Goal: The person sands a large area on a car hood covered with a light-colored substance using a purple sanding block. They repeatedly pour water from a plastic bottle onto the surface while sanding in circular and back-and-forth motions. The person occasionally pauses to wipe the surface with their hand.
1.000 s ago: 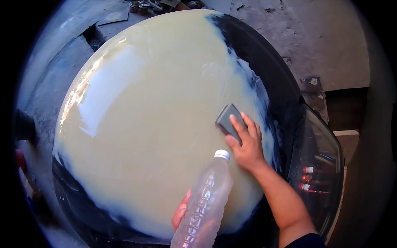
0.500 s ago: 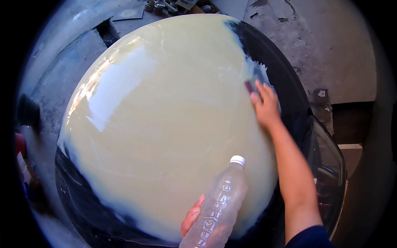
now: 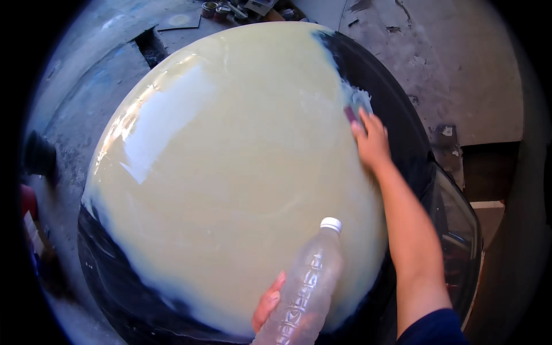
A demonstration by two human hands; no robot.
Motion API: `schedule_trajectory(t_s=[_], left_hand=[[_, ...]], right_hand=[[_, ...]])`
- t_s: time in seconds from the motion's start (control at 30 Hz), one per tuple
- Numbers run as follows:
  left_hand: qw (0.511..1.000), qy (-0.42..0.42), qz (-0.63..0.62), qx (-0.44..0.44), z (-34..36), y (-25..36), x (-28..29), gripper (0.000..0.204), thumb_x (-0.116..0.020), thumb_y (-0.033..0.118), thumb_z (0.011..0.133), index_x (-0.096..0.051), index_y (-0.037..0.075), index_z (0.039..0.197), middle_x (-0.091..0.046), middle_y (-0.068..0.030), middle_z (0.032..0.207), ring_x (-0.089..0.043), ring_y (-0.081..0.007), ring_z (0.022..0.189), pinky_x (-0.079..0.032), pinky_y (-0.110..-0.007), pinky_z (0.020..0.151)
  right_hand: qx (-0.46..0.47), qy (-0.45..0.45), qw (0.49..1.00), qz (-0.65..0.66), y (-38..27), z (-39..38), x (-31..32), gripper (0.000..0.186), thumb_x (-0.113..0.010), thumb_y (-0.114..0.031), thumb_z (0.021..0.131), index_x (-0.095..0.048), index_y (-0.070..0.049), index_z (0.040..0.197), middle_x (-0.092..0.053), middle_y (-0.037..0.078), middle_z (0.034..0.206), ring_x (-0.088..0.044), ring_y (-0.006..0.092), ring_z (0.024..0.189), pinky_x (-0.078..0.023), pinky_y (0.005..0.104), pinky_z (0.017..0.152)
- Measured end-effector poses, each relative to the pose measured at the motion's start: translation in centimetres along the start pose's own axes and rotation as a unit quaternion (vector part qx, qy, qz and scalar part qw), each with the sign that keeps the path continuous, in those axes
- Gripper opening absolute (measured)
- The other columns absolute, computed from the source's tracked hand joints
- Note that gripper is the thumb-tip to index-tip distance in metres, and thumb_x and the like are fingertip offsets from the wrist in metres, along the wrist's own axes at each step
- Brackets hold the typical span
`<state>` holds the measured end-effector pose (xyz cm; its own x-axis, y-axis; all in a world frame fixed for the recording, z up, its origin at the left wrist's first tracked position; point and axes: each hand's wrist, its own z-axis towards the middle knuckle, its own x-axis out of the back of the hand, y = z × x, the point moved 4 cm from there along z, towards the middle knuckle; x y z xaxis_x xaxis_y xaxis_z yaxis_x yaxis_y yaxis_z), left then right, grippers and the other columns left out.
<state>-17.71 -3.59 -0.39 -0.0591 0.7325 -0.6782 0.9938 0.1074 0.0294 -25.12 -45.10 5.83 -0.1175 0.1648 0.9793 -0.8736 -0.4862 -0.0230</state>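
Note:
A broad, rounded car body panel fills the middle, cream-coloured with dark bare edges at the right and lower left. At its upper right, my right hand presses a small maroon sanding pad against the surface, where cream meets black. Whitish wet smears show just beyond the fingers. Low in the view, my left hand grips a clear plastic bottle with a white cap on, tilted over the near part of the panel. Most of the left hand's fingers are hidden behind the bottle.
A car light adjoins the panel at the right. Cans and loose items lie on the floor beyond the far edge. A dark bucket-like container stands at the far left. The concrete floor is stained.
My right hand has shifted slightly to the right with the sanding pad, along the dark border. My left hand and the bottle stay almost in place.

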Motion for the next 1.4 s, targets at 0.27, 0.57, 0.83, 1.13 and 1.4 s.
schedule_trajectory(t_s=[0.27,0.57,0.83,1.13,1.4], left_hand=[[1.0,-0.011,0.002,0.028,0.4,-1.9,4.6,0.041,-0.055,0.027,0.091,-0.051,0.001,0.122,-0.058,-0.0213,0.115,-0.058,-0.0305,0.104,-0.048,-0.041,0.09],[0.941,-0.084,0.31,-0.108,0.4,-0.6,4.9,0.044,-0.058,0.02,0.09,-0.048,-0.002,0.127,-0.053,-0.0276,0.122,-0.054,-0.0371,0.112,-0.043,-0.046,0.096],[0.982,0.019,-0.051,0.183,-1.1,2.4,-2.6,0.043,-0.048,0.036,0.092,-0.054,0.001,0.118,-0.063,-0.0155,0.106,-0.062,-0.0251,0.092,-0.05,-0.036,0.081],[0.96,-0.146,-0.177,0.162,-0.8,3.8,-4.9,0.042,-0.047,0.039,0.092,-0.055,0.003,0.114,-0.066,-0.012,0.1,-0.064,-0.0214,0.088,-0.053,-0.033,0.078],[0.989,-0.06,0.129,0.041,0.1,-0.5,0.8,0.041,-0.048,0.036,0.091,-0.054,0.004,0.116,-0.065,-0.0128,0.105,-0.064,-0.0216,0.091,-0.052,-0.033,0.081]], right_hand=[[-0.001,-0.006,1.0,0.007,-1.1,-3.3,0.6,0.048,-0.06,-0.033,0.091,-0.054,-0.017,0.136,-0.045,0.019,0.142,-0.042,0.0374,0.13,-0.033,0.0459,0.108],[-0.014,-0.017,1.0,-0.019,-2.0,-4.0,0.2,0.05,-0.058,-0.039,0.092,-0.052,-0.024,0.138,-0.046,0.013,0.144,-0.042,0.0349,0.13,-0.032,0.0481,0.108],[-0.06,0.014,0.997,-0.05,-0.8,-0.2,0.4,0.051,-0.054,-0.045,0.093,-0.052,-0.023,0.138,-0.048,0.013,0.141,-0.044,0.0361,0.128,-0.034,0.0453,0.107],[0.007,0.007,1.0,-0.021,-1.7,-8.3,1.1,0.049,-0.063,-0.035,0.09,-0.057,-0.011,0.133,-0.051,0.022,0.131,-0.048,0.0362,0.12,-0.038,0.0414,0.104],[-0.134,0.009,0.989,-0.06,0.3,2.8,1.1,0.05,-0.059,-0.04,0.092,-0.056,-0.016,0.135,-0.051,0.014,0.134,-0.047,0.0343,0.122,-0.038,0.0411,0.104]])
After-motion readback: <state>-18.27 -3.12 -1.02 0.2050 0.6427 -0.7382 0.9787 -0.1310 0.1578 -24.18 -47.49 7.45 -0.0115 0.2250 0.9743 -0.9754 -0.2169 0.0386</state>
